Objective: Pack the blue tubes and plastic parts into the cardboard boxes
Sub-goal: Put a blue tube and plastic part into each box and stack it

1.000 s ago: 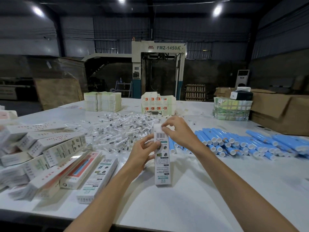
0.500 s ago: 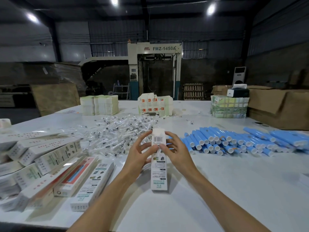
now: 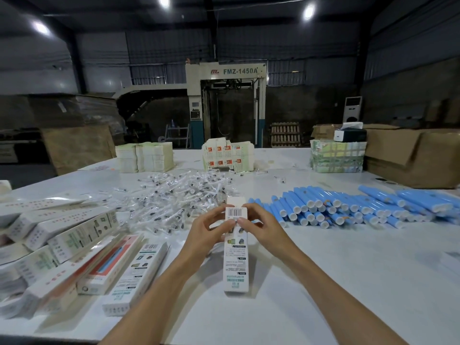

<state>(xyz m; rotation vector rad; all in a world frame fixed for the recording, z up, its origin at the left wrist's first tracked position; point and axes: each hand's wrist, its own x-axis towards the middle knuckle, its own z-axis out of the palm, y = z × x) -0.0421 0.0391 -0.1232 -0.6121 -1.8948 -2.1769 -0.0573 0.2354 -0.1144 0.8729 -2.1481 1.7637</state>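
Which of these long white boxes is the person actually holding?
The lone box in the middle: left hand and right hand grip its far end. The others lie untouched in the heap at left.

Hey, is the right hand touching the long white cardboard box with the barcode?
Touching. In the head view the right hand pinches the top end of the long white cardboard box, just under its barcode.

The beige machine (image 3: pixel 196 95) at upper centre of the frame read "FMZ-1450A" beside a red logo (image 3: pixel 215 71). The carton (image 3: pixel 236 265) at centre carried a barcode (image 3: pixel 235 212); its smaller print was illegible.
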